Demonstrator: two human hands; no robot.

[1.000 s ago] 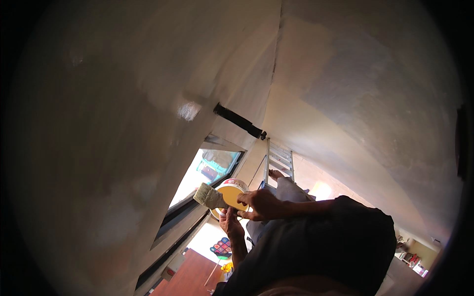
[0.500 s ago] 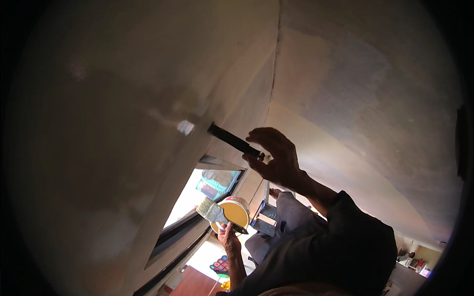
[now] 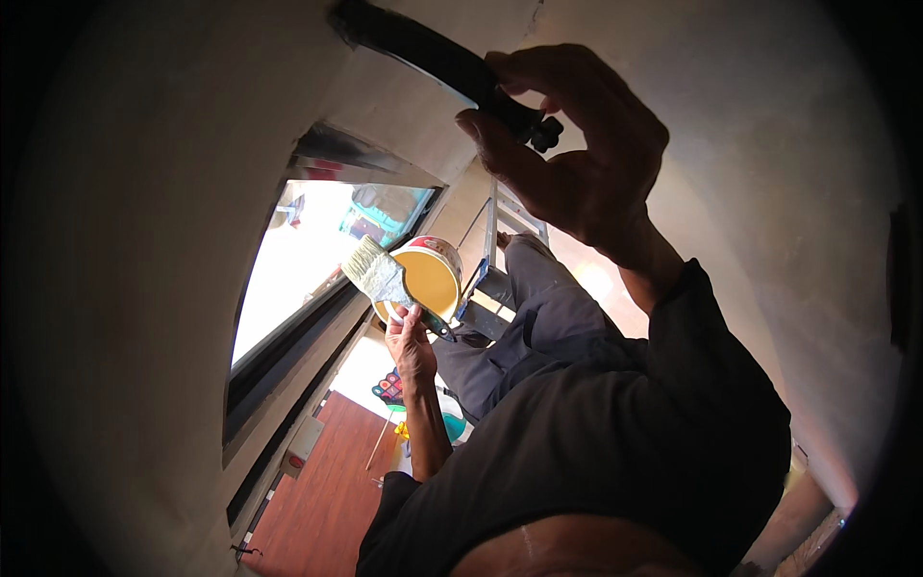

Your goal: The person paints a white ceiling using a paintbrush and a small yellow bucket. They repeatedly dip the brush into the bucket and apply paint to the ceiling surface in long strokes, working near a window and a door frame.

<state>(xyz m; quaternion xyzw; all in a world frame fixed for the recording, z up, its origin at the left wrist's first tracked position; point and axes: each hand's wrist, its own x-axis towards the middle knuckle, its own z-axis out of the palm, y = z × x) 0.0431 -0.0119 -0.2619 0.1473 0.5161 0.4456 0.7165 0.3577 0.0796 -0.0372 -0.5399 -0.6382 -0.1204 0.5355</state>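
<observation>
My left hand (image 3: 411,341) is closed on a wide pale-bristled paintbrush (image 3: 380,276) and a small white tub (image 3: 429,281) with a yellow inside, the brush lying across its rim. My right hand (image 3: 601,154) is raised higher, thumb and fingers curled round the end of a black bar fitting (image 3: 418,53) with a small knob, at the wall. Below me my legs rest by an aluminium ladder (image 3: 505,212).
A bright dark-framed window (image 3: 293,260) is on the left, set in a plastered wall (image 3: 135,288). Another pale wall (image 3: 788,212) fills the right. Far below are a reddish wooden surface (image 3: 308,481) and small colourful objects (image 3: 389,385).
My right hand has left the brush and tub and risen to the black bar. My left hand keeps both. The view has shifted, so the window and bar appear higher in the picture.
</observation>
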